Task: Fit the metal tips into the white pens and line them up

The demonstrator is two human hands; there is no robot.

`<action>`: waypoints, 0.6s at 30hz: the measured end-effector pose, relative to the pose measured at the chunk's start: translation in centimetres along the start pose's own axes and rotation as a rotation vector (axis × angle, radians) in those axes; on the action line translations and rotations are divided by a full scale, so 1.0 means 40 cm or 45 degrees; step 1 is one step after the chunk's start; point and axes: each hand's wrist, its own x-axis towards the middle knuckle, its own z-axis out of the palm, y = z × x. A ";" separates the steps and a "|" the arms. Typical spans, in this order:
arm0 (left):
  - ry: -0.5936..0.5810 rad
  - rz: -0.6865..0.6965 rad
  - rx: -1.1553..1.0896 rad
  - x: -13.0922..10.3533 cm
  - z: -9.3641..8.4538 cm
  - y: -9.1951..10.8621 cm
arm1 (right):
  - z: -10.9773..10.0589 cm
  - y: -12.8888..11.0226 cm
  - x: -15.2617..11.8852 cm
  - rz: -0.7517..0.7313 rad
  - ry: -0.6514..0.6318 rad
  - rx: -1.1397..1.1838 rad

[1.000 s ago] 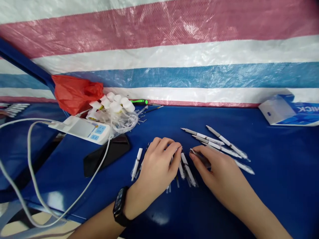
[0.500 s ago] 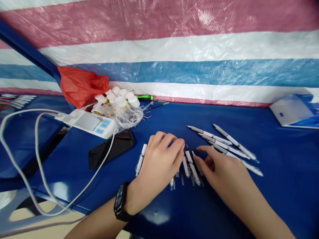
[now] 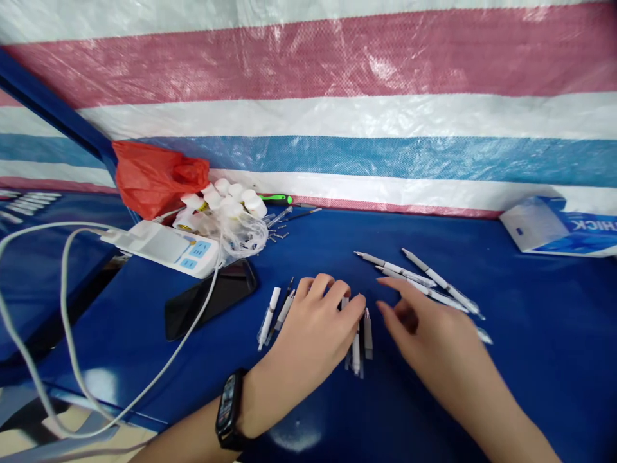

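My left hand [image 3: 318, 325], with a black smart band [image 3: 230, 408] on the wrist, is closed over a small bunch of pen parts. White pen barrels [image 3: 356, 350] and a grey grip piece [image 3: 368, 334] stick out past its thumb; the hand hides the rest. To its left lie a white pen barrel [image 3: 268, 318] and a grey-and-white part [image 3: 285, 310]. Across from it, my right hand [image 3: 434, 328] is open, thumb and index finger apart with nothing between them. Just beyond the right hand lie several white-and-grey pens [image 3: 441, 281], partly covered by it.
A black phone [image 3: 212, 299] lies at left under a white cable. Behind it are a power strip [image 3: 161, 247], a red plastic bag [image 3: 159, 180], and white caps [image 3: 236, 199] in clear plastic. A green-handled tool [image 3: 277, 199] lies near the striped sheet. A blue-and-white box [image 3: 559, 225] stands at right.
My left hand has shifted slightly right and down over the pen parts, uncovering a grey-and-white part on its left. My right hand has moved off the parts, its fingers now apart. The view has tilted up slightly.
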 end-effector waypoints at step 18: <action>0.069 0.025 -0.089 0.001 -0.003 0.012 | -0.012 0.021 -0.004 0.130 -0.044 -0.588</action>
